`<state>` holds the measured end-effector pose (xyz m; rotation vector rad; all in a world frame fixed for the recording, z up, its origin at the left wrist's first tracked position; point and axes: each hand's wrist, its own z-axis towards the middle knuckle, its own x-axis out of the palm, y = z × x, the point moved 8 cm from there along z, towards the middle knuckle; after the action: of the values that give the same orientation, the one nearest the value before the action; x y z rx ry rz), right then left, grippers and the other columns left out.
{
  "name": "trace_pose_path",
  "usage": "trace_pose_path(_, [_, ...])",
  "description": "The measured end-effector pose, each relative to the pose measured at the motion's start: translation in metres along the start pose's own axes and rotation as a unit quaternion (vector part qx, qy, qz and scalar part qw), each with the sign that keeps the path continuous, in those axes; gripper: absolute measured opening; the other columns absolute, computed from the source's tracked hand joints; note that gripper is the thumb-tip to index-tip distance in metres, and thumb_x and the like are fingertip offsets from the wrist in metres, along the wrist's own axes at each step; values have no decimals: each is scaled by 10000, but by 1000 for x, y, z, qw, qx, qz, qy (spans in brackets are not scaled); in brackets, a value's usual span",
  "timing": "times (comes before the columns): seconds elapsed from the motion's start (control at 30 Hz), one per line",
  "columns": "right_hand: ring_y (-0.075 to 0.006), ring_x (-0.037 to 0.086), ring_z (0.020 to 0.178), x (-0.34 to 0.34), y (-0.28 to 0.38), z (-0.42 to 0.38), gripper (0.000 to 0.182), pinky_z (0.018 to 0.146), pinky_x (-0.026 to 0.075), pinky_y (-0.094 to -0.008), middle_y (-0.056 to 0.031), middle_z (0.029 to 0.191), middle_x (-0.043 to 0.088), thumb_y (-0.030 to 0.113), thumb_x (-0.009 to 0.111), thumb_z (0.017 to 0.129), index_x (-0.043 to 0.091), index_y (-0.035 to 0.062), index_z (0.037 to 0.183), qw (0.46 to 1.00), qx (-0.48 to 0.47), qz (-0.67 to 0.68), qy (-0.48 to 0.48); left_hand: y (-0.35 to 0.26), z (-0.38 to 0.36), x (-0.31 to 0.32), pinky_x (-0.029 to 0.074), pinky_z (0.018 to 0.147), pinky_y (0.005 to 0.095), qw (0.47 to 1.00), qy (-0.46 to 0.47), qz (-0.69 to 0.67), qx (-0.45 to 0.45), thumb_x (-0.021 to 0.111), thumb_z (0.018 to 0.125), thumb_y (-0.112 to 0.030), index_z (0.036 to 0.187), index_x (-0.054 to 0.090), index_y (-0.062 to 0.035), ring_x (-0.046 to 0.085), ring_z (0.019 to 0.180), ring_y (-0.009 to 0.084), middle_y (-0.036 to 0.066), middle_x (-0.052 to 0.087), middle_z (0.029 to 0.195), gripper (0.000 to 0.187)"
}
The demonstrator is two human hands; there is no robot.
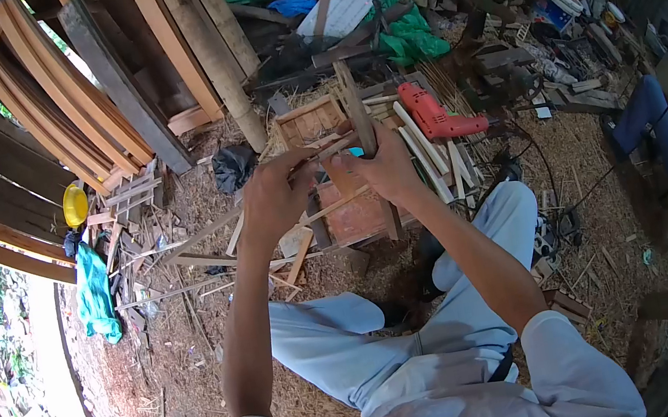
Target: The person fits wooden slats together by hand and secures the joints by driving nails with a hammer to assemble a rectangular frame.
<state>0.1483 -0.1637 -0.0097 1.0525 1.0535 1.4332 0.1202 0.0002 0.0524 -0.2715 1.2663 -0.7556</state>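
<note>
My left hand [272,197] is closed, its fingers pinching a thin wooden strip [334,147] that runs across toward the other hand. My right hand [388,171] wraps round an upright wooden bar [354,103], with the end of the strip close by its thumb. A short dark crosspiece [342,54] sits at the bar's far end. Below both hands lies a reddish-brown wooden board [353,218]. To the right of my right hand, a red power drill [435,114] rests on pale wooden sticks [423,149].
A shallow wooden tray [311,124] and a black plastic bag [234,168] lie ahead. Scrap wood and shavings cover the ground. Wooden frames [57,87] lean at the left, near a yellow bowl [74,204]. A cable [538,152] trails right, toward another person's leg [651,124].
</note>
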Motion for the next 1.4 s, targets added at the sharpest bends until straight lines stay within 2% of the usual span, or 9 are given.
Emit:
trace_pose_path(0.07, [-181, 639, 879, -2, -4, 2, 431, 808, 488, -342, -116, 932, 681, 122, 799, 770, 584, -11, 1119, 1000, 7, -17, -3, -2, 2, -1, 518, 638, 396, 998, -34, -18, 44, 687, 860, -168, 1032, 702, -80, 684, 706, 302, 137, 699, 798, 194])
trace_pose_path(0.47, [-235, 653, 935, -5, 3, 4, 413, 851, 485, -355, -133, 982, 679, 62, 771, 771, 582, -11, 1131, 998, -7, -63, -12, -8, 3, 4, 542, 638, 346, 996, -75, 40, 38, 753, 825, -197, 963, 710, -29, 718, 733, 262, 137, 715, 829, 221])
trace_pose_path(0.53, [-145, 643, 895, -3, 6, 5, 405, 769, 522, -291, -85, 960, 662, 19, 759, 785, 552, -9, 1132, 996, -24, -89, -7, -6, 3, 4, 545, 643, 344, 996, -73, 41, 35, 750, 828, -192, 962, 711, -29, 719, 738, 261, 137, 716, 835, 215])
trace_pose_path(0.9, [-142, 643, 872, -2, -4, 7, 390, 774, 518, -295, -83, 965, 666, 7, 749, 797, 551, -6, 1132, 998, -28, -48, 1, -12, -2, 4, 528, 577, 313, 991, -96, 71, 57, 752, 818, -144, 926, 705, -36, 721, 723, 232, 118, 722, 856, 160])
trace_pose_path(0.97, [-141, 643, 866, -3, -2, 5, 407, 771, 516, -296, -82, 960, 669, 15, 752, 798, 549, -6, 1150, 999, -30, -38, 5, -11, -4, 4, 502, 523, 341, 985, -132, 59, 96, 750, 817, -207, 903, 705, -71, 670, 593, 238, 82, 712, 792, 167])
trace_pose_path(1.03, [-297, 664, 919, -7, 9, 3, 433, 807, 497, -379, -156, 983, 683, 143, 771, 803, 575, 2, 1162, 994, 2, -105, 7, -13, -2, 2, 509, 541, 338, 989, -118, 59, 67, 758, 809, -191, 908, 707, -67, 692, 647, 233, 85, 714, 797, 167])
trace_pose_path(1.27, [-377, 643, 803, -39, 79, -9, 284, 687, 480, -427, -204, 876, 656, 139, 604, 948, 558, 4, 1193, 963, -65, -261, -29, -19, -7, 1, 533, 604, 359, 998, -27, 47, -18, 755, 799, -232, 891, 724, -78, 711, 718, 269, 107, 719, 782, 182])
trace_pose_path(1.33, [-370, 641, 746, -37, 106, -16, 269, 662, 464, -431, -216, 834, 646, 143, 544, 986, 543, -9, 1208, 893, -205, -401, 6, -7, -4, 0, 536, 623, 371, 997, -47, 33, -47, 754, 797, -237, 897, 730, -85, 708, 722, 282, 107, 720, 785, 183])
trace_pose_path(1.4, [-375, 633, 731, -35, 120, -11, 275, 653, 456, -441, -220, 819, 637, 154, 546, 987, 542, -8, 1209, 910, -116, -390, 79, 2, -2, 1, 539, 642, 383, 995, -71, 19, -68, 752, 794, -242, 902, 736, -92, 706, 725, 295, 108, 721, 789, 185])
